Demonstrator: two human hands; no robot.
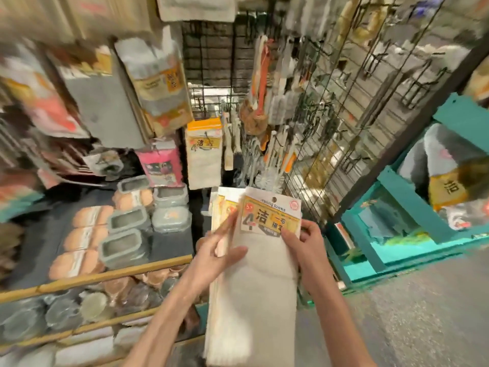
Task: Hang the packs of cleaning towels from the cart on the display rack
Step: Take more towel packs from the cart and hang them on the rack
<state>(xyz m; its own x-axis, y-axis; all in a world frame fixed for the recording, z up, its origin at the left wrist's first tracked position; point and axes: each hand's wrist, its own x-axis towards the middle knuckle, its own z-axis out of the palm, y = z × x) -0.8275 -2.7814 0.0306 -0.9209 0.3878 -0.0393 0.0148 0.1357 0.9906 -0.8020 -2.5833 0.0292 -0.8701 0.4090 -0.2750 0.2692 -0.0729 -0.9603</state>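
Observation:
I hold a stack of several packs of cleaning towels (254,295), off-white cloth with yellow label cards at the top, in front of me at centre. My left hand (219,250) supports the stack's left side, fingers stretched along the labels and thumb across the cloth. My right hand (304,242) grips the top pack's right edge at the label (270,215), thumb on the front. One matching towel pack (203,154) hangs on the display rack (209,62) just beyond. The teal cart (412,205) stands at the right with more packs (447,165) inside.
A wire grid panel (352,102) with bare hooks and hanging brushes (267,102) rises at the right of centre. Shelves at the left carry grey lidded containers (127,234), sponges (84,234) and jars behind bamboo rails (100,276). Grey floor (423,300) lies at the lower right.

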